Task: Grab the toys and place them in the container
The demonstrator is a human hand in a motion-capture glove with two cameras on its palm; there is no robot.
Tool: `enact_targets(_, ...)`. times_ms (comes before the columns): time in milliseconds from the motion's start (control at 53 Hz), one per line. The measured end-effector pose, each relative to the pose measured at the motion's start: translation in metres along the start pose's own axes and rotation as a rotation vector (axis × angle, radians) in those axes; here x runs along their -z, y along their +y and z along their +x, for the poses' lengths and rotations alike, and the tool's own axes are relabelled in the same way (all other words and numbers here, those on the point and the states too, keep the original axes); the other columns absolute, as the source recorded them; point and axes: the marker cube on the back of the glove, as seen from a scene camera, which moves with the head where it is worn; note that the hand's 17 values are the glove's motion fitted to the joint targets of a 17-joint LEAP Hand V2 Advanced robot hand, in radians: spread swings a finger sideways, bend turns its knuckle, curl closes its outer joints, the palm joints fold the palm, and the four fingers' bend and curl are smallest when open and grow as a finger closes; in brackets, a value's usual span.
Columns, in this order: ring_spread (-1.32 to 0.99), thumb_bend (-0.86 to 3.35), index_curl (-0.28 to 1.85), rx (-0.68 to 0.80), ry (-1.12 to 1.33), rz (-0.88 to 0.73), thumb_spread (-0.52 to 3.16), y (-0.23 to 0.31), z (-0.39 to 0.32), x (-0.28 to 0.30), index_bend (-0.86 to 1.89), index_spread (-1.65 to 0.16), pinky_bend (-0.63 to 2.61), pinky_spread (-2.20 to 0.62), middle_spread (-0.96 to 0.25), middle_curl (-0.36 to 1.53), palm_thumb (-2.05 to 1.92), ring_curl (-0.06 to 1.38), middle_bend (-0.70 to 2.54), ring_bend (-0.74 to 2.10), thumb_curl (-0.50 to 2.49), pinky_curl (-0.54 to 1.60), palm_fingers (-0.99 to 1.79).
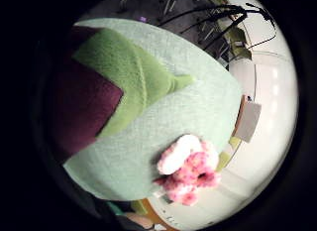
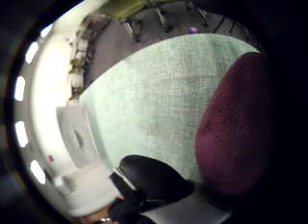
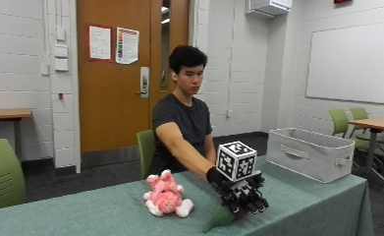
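Green-clothed table (image 3: 80,216), gloved right hand (image 3: 244,194) gripping eggplant toy (image 3: 224,216), pink plush (image 3: 167,196) nearby, white container (image 3: 311,152) apart.

Outside view: across the bench (image 3: 80,214), facing the seated person. Palm views: pressed close above the cloth, sharing the maroon toy (image 1: 84,109).

1. A green cloth (image 3: 100,211) is covering the table.
2. A green chair (image 3: 0,172) is standing at 9 o'clock.
3. A brown door (image 3: 116,73) is carrying two papers (image 3: 113,44) at 11 o'clock.
4. A whiteboard (image 3: 355,64) is hanging at 2 o'clock.
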Motion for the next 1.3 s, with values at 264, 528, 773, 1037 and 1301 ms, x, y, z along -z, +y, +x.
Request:
enact_targets(264,-0.12,-0.06,0.46,-0.014,0.066,-0.03,0.83,0.002,0.003,-0.009,0.32,-0.33,0.65,0.01,-0.02,0.23,-0.06,0.17,0.09,0.15,0.2,0.37,-0.06)
enact_targets(528,-0.19,0.05,0.6,-0.073,0.051,0.031,1.0,0.011,0.005,0.0,0.72,-0.35,0.47,-0.09,-0.01,0.23,0.17,0.21,0.22,0.36,0.27,0.31,0.35)
enact_targets(773,-0.41,0.2,0.68,-0.066,0.141,0.081,1.18,0.018,0.0,0.011,0.54,-0.34,0.46,-0.24,-0.21,0.34,0.48,0.35,0.49,0.8,0.37,0.32,0.8)
enact_targets(1037,-0.43,0.23,0.84,-0.04,0.019,0.029,0.91,0.034,-0.025,0.035,0.39,-0.37,0.64,-0.42,-0.33,0.51,0.63,0.46,0.85,1.06,0.56,0.38,1.22)
enact_targets(1301,-0.41,0.24,1.04,0.046,-0.036,0.125,0.75,0.051,-0.089,0.129,0.53,-0.36,0.74,-0.45,-0.31,0.59,0.6,0.51,1.0,1.15,0.7,0.4,1.22)
